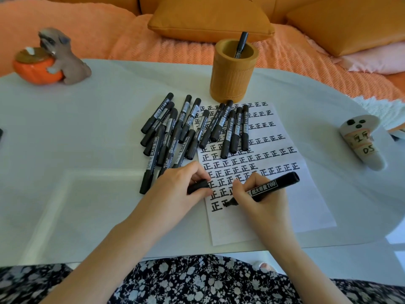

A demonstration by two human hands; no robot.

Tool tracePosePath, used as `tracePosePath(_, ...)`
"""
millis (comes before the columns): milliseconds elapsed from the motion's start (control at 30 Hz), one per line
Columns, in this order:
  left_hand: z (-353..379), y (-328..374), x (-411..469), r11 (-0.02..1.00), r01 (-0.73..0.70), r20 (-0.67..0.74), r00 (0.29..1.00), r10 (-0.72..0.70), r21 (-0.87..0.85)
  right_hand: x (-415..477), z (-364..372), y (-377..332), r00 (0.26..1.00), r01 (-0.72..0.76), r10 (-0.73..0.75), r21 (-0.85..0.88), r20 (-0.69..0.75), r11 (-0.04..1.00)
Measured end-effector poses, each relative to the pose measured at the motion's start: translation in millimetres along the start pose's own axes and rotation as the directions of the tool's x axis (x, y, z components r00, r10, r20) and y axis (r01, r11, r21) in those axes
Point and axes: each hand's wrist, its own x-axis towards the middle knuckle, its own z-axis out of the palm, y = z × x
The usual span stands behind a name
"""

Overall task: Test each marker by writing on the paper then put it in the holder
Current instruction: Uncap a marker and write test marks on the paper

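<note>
My right hand (260,196) grips an uncapped black marker (271,187), its tip touching the white paper (306,207) in the lowest row of written characters. My left hand (182,185) holds the marker's black cap (198,186) and rests at the paper's left edge. Several capped black markers (192,128) lie in a loose pile across the paper's upper left and the table. Behind the paper stands the tan cylindrical holder (232,77), with one black marker (241,43) upright in it.
The white table (76,139) carries a dog-and-pumpkin figurine (52,58) at the far left and a white labelled ghost-like object (361,141) at the right. An orange sofa with cushions (210,18) runs behind the table. My lap in floral cloth is at the near edge.
</note>
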Motion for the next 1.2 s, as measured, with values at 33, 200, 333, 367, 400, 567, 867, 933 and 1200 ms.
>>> tracePosePath(33,-0.2,0.1,-0.1,1.000,0.000,0.000,1.000,0.000,0.001,-0.3,-0.2,0.1,1.000,-0.002,0.002,-0.003,0.006,1.000)
tracePosePath(200,-0.6,0.4,-0.7,1.000,-0.003,0.002,1.000,0.003,0.000,-0.4,-0.7,0.4,1.000,-0.009,0.009,-0.033,0.009,0.999)
tracePosePath(333,-0.8,0.9,-0.7,1.000,-0.005,0.002,1.000,0.005,0.002,-0.6,-1.3,-1.3,1.000,-0.012,0.012,-0.014,0.009,1.000)
tracePosePath(367,-0.9,1.1,-0.7,1.000,-0.004,0.002,1.000,0.004,0.002,-0.6,-1.4,-1.5,1.000,-0.012,0.012,-0.013,0.009,1.000)
tracePosePath(400,-1.0,1.2,-0.9,1.000,-0.004,0.000,1.000,0.004,0.003,-0.6,-1.4,-1.1,1.000,-0.011,0.011,-0.013,0.009,1.000)
tracePosePath(567,-1.1,1.7,-0.9,1.000,-0.010,-0.002,1.000,0.010,0.009,-0.8,-1.2,0.5,1.000,0.004,-0.004,0.002,0.027,1.000)
tracePosePath(867,-0.1,0.6,-0.4,1.000,-0.010,-0.006,1.000,0.010,-0.001,-0.7,-0.4,0.3,1.000,0.015,-0.014,-0.035,0.027,0.999)
tracePosePath(933,-0.2,0.6,-0.6,1.000,-0.008,-0.007,1.000,0.008,0.002,-0.3,-1.1,0.4,1.000,0.018,-0.017,-0.039,0.013,0.999)
tracePosePath(1200,-0.5,1.0,-1.5,1.000,-0.021,-0.007,1.000,0.021,-0.004,3.0,-3.8,5.4,0.998,0.044,-0.046,-0.057,-0.036,0.997)
